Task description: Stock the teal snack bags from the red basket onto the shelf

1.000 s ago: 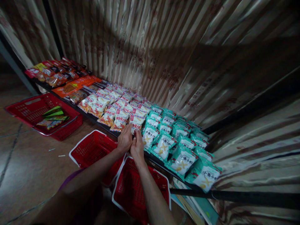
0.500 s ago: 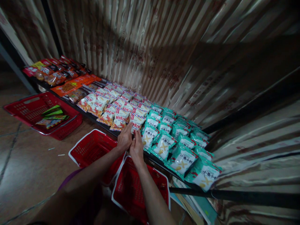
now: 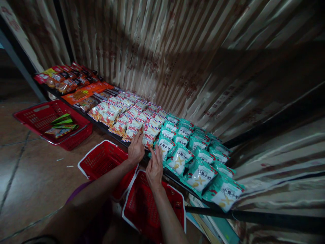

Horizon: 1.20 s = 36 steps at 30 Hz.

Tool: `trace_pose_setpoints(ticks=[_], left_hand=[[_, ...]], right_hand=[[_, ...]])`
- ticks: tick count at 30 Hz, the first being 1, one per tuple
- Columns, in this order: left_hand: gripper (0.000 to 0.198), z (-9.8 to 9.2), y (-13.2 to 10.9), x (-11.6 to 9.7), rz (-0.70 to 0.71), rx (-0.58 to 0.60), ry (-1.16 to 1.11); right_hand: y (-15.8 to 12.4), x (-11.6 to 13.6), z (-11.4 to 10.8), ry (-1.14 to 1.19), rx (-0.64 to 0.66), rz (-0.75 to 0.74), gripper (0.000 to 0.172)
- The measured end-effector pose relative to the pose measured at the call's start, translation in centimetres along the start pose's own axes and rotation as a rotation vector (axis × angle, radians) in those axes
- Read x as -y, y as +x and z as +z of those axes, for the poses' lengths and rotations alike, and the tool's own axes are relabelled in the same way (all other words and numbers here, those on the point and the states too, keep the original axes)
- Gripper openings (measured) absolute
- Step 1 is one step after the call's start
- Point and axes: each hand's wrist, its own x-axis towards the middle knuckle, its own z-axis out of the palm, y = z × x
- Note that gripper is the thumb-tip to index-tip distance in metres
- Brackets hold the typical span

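Note:
Rows of white snack bags with red print (image 3: 133,127) lie on a dark shelf, beside rows of teal snack bags (image 3: 179,159) to their right. My left hand (image 3: 136,149) is at the shelf's front edge, fingers apart over the lower part of a white bag. Just right of it, my right hand (image 3: 154,166) is held with its fingers stretched out, by the front white bag (image 3: 150,134) and the nearest teal bag (image 3: 166,145). Neither hand grips a bag.
Below the shelf stand three red baskets: one at the left (image 3: 80,137) with green packets (image 3: 62,123), one in the middle (image 3: 101,159), one at the right (image 3: 144,203). Orange packs (image 3: 83,93) lie further left. A pleated curtain (image 3: 162,51) hangs behind.
My hands have moved apart, the right one going right and slightly down. The front white bag between them shows more fully. The whole view has shifted slightly.

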Motion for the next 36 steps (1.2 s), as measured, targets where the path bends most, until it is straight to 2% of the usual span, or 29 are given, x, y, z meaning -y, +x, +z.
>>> trace_pose_setpoints(ticks=[8,17,24,28,31,36], left_hand=[[0.042,-1.0,2.1,1.7,-0.098,-0.179,0.141],[0.046,0.4,2.7,3.3,-0.128,-0.127,0.102],[0.049,1.3,2.9,4.5,-0.096,-0.149,0.009],[0.050,1.0,2.7,4.4,-0.071,-0.140,0.002],[0.050,0.4,2.2,3.9,-0.025,-0.140,0.034],[0.048,-0.4,1.0,1.9,0.102,-0.080,0.128]], right_hand=[[-1.6,0.3,-0.9,-0.008,-0.028,-0.017,0.052],[-2.4,-0.5,-1.0,-0.032,-0.045,0.002,0.047],[-1.1,0.2,-0.2,-0.019,0.009,-0.029,0.052],[-0.3,0.5,0.8,-0.063,0.056,-0.090,0.055],[-0.2,0.4,1.0,-0.145,0.046,-0.117,0.053],[-0.9,-0.8,0.6,-0.292,-0.041,0.034,0.048]])
